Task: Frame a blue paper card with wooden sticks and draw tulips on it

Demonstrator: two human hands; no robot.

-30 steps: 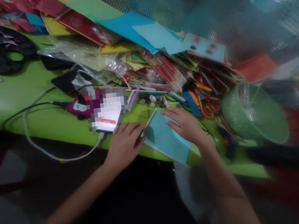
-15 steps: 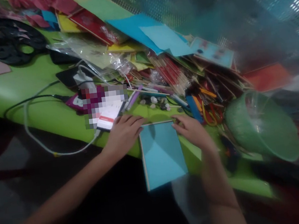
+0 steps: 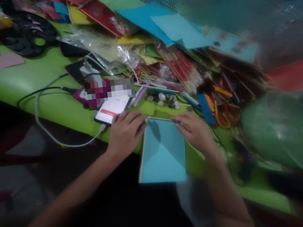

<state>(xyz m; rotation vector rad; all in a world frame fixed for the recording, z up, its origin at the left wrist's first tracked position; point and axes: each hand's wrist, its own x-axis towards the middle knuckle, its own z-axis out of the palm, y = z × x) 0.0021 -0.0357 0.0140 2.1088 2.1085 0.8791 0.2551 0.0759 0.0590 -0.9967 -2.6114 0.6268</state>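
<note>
A light blue sheet of paper point(image 3: 163, 156) lies at the table's near edge and reaches out over my lap. One pale thin strip, like a wooden stick, runs down its left side. Along the far edge lies a second thin stick point(image 3: 159, 118). My left hand point(image 3: 127, 131) pinches the left end of that stick at the sheet's far left corner. At the opposite corner my right hand point(image 3: 195, 130) has its thumb and fingers closed on the right end. The fingertips partly hide both corners.
A lit phone point(image 3: 113, 107) with a charging cable lies beside my left hand. Beyond are pens, pebbles, bundled sticks point(image 3: 180, 67) and stacked coloured paper. Scissors point(image 3: 223, 114) and a green bowl point(image 3: 283, 134) stand to the right. A black mask-like piece point(image 3: 28, 33) lies far left.
The view has shifted, so the table things appear farther right. The blue sheet has turned slightly, its near end swinging left. Both hands stay at its far corners.
</note>
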